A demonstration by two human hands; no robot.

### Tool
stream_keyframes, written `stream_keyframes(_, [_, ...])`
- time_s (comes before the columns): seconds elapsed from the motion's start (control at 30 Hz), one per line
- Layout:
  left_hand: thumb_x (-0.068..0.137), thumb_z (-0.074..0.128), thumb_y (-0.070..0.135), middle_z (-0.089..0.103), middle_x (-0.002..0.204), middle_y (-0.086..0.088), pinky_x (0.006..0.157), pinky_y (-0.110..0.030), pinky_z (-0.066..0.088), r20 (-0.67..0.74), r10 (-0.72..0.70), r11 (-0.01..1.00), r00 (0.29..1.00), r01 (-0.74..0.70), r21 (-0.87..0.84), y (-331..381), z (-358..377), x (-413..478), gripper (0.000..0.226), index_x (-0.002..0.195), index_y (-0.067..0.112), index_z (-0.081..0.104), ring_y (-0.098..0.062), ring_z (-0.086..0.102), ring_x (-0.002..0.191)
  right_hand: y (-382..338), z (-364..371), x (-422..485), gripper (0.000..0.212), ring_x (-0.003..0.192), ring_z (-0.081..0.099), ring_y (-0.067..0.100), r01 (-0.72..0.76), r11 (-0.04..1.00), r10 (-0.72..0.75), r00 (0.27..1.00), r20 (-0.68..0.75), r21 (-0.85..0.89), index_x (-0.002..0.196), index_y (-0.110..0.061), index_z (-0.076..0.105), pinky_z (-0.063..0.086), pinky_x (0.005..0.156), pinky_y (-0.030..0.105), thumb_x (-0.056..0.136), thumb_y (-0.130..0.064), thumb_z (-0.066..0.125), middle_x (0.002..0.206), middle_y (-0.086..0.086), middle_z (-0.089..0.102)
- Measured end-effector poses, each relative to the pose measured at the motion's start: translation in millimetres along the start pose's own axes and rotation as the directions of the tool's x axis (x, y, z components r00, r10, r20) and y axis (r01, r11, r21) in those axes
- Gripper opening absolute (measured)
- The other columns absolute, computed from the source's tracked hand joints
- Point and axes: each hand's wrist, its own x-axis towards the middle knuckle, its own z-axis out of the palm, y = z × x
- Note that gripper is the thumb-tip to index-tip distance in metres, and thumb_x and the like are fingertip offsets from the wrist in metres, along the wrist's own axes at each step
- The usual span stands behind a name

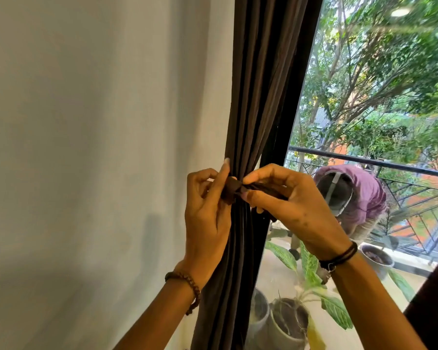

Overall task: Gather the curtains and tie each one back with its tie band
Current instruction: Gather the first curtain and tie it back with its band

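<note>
A dark brown curtain (258, 84) hangs gathered into a narrow bunch beside the window's left edge. A brown tie band (234, 188) wraps the bunch at its waist. My left hand (206, 218) holds the band's left end against the curtain, its index finger pointing up along the folds. My right hand (288, 205) pinches the band's other end, which runs to the right under its fingers. The part of the band behind the curtain is hidden.
A plain white wall (99, 147) fills the left. The window glass (364, 97) shows trees, a balcony railing (390, 165) and my reflection. Potted plants (288, 319) stand low behind the glass. A dark frame edge (433, 299) is at the lower right.
</note>
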Motion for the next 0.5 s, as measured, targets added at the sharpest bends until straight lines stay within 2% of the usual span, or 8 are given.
stream_keyframes(0.07, [0.090,0.063,0.005,0.052,0.112,0.001,0.094,-0.004,0.043,-0.023,0.053,0.998,0.998,-0.052,0.031,2.4,-5.3,0.8,0.038,0.127,0.000,0.062,0.005,0.048,0.106,-1.4,0.2,1.3,0.009,0.063,0.067,0.015,-0.001,1.000,0.002,1.000,-0.030,0.016,0.097,-0.011,0.073,0.056,0.060,0.024,0.089,-0.008,0.073,0.077,0.007,0.075])
stream_keyframes(0.17, [0.084,0.071,0.002,0.065,0.104,-0.012,0.093,-0.006,0.046,-0.012,0.097,0.994,0.995,-0.096,0.046,5.5,-12.3,4.1,0.032,0.116,0.002,0.068,-0.005,0.054,0.103,-1.4,-0.3,0.4,0.006,0.065,0.067,0.019,0.008,0.996,-0.001,0.996,-0.089,0.086,0.096,-0.006,0.072,0.053,0.061,0.022,0.091,-0.008,0.072,0.077,0.012,0.074])
stream_keyframes(0.27, [0.080,0.075,-0.002,0.068,0.104,-0.016,0.094,-0.005,0.044,0.043,0.109,0.993,0.993,-0.111,0.047,7.7,-15.5,7.0,0.031,0.111,0.002,0.070,-0.015,0.058,0.103,-0.7,2.4,-3.0,0.009,0.075,0.072,0.021,0.009,0.989,0.004,0.996,-0.093,0.146,0.100,-0.005,0.073,0.055,0.067,0.020,0.095,-0.009,0.067,0.085,0.011,0.076])
stream_keyframes(0.43, [0.079,0.076,0.002,0.070,0.105,-0.013,0.094,-0.009,0.047,0.103,0.113,0.994,0.988,-0.114,0.000,6.3,-18.8,12.2,0.029,0.108,0.003,0.071,-0.015,0.060,0.102,-2.2,2.3,-1.7,0.022,0.091,0.073,0.019,-0.040,0.990,0.056,0.992,-0.111,0.134,0.103,-0.011,0.077,0.059,0.078,0.027,0.092,-0.026,0.066,0.095,0.006,0.078])
stream_keyframes(0.5, [0.080,0.077,0.004,0.071,0.105,-0.010,0.093,-0.011,0.049,0.139,0.122,0.992,0.983,-0.120,-0.024,6.4,-20.4,15.4,0.029,0.108,0.005,0.072,-0.012,0.061,0.101,-2.8,-1.2,-0.5,0.031,0.101,0.071,0.019,-0.080,0.979,0.096,0.993,-0.076,0.186,0.108,-0.012,0.077,0.059,0.082,0.028,0.092,-0.033,0.059,0.103,0.005,0.077])
